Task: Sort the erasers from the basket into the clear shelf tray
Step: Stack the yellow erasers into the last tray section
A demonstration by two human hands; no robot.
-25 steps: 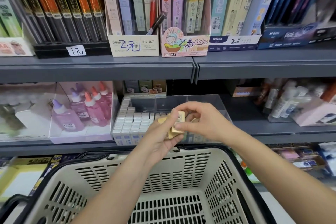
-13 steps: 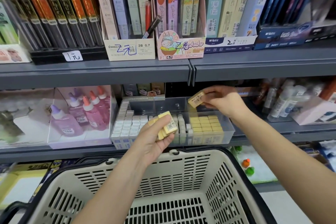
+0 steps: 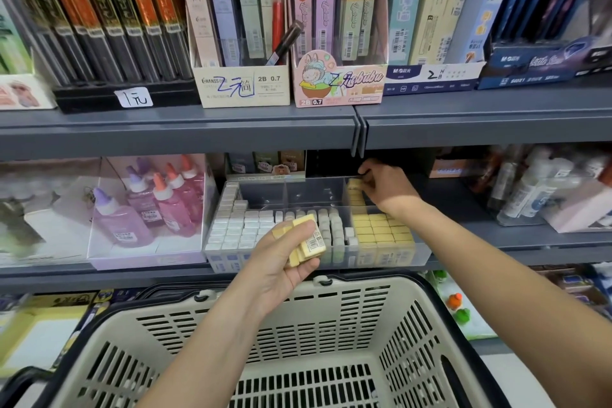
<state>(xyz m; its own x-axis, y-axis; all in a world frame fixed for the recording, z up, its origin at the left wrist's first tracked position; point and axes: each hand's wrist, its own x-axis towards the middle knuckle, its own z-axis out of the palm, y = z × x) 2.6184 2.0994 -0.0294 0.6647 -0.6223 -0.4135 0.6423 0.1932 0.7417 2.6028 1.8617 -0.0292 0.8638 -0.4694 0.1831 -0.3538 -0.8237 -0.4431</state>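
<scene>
Yellow erasers (image 3: 381,229) pack the right compartment of the clear tray (image 3: 311,195).

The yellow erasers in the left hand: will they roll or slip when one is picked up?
Rolling seems unlikely: the yellow erasers are flat-sided blocks. They are probably light, since the left hand holds several at once. Their wrappers look smooth, so the stack might slide apart.

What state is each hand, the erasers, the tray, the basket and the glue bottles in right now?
Left hand, grips a stack of yellow erasers.
Right hand, fingers curled at the rear yellow erasers; grip unclear.
Clear tray, partly filled; rear mostly bare.
Basket, no erasers visible inside.
Glue bottles, upright, capped.
</scene>
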